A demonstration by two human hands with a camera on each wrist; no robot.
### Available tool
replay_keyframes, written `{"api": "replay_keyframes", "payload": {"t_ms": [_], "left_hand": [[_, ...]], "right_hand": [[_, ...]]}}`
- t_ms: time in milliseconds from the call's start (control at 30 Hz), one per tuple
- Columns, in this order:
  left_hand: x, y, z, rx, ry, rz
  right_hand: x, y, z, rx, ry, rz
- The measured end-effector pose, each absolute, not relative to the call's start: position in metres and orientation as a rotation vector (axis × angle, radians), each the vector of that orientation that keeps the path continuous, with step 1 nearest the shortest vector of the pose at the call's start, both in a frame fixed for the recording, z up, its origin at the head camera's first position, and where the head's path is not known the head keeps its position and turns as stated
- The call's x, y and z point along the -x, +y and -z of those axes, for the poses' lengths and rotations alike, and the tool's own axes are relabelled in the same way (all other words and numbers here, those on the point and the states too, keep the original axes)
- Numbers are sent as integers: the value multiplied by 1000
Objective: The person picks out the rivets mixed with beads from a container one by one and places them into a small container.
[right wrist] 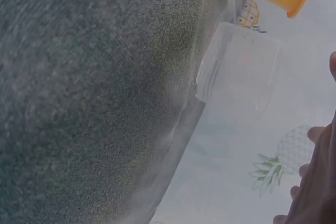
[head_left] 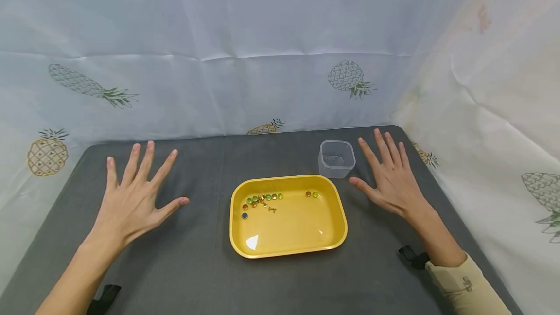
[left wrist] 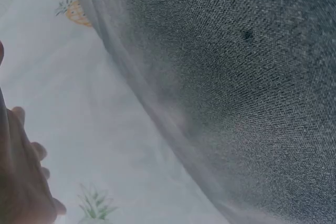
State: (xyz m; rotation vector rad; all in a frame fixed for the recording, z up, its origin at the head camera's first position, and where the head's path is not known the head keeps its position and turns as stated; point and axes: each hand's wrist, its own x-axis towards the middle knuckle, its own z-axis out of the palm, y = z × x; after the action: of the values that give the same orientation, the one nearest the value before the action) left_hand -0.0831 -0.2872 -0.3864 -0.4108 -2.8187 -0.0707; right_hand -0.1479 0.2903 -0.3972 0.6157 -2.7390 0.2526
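Observation:
On the left of the table, my left hand (head_left: 131,205) is spread wide with its fingers straight, and it holds nothing. My right hand (head_left: 393,183) is likewise spread on the right side, its thumb near the clear plastic container (head_left: 337,159). Between the hands lies a yellow tray (head_left: 288,252). Green and amber beads (head_left: 274,197) sit in a loose row toward its back left, with small gold metal pieces (head_left: 272,209) beside them. A blue bead (head_left: 244,216) lies near the tray's left wall, and an amber bead (head_left: 308,194) and a yellow-green bead (head_left: 315,194) are farther right.
A dark grey cloth (head_left: 188,266) covers the table. Behind it and along the right hangs a white curtain (head_left: 271,23) printed with pineapples. The clear container stands just behind the tray's back right corner. Black straps (head_left: 413,257) show at both wrists.

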Motion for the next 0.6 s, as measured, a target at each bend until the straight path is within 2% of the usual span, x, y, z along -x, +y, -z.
{"api": "replay_keyframes", "payload": {"t_ms": [600], "left_hand": [[63,-266,385,467,-2832,314]], "right_hand": [[151,279,399,-722,-2670,-460]]}}
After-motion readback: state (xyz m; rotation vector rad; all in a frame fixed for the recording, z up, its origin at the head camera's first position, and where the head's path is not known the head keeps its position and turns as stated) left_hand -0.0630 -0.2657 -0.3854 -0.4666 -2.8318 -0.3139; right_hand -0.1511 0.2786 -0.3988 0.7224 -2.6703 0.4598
